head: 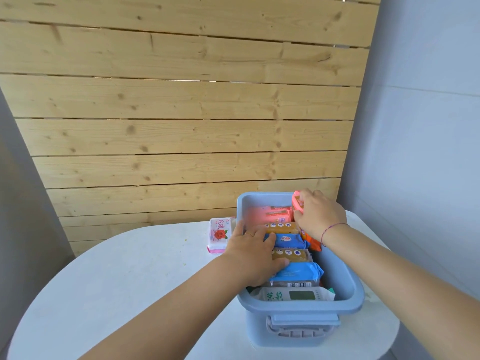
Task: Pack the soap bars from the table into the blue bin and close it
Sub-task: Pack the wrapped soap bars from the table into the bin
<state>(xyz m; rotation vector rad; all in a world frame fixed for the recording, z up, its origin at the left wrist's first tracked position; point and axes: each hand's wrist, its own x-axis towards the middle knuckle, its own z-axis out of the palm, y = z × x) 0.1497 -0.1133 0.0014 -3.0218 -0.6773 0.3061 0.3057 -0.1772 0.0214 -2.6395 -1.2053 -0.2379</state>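
The blue bin (342,279) stands open on the white table (130,281), with several wrapped soap bars packed inside. My left hand (253,254) lies flat on the blue and brown bars (288,241) at the bin's left side, fingers spread. At the far right corner my right hand (319,216) grips a pink soap bar (298,202), holding it on edge just above the rim. A white bar with green print (293,294) lies at the near end. One pink-and-white rose soap bar (219,236) remains on the table left of the bin. No lid is in view.
A wooden slat wall (181,113) rises right behind the table. A grey handle (301,331) hangs on the bin's near side. The table's rounded edge curves around at the left and front.
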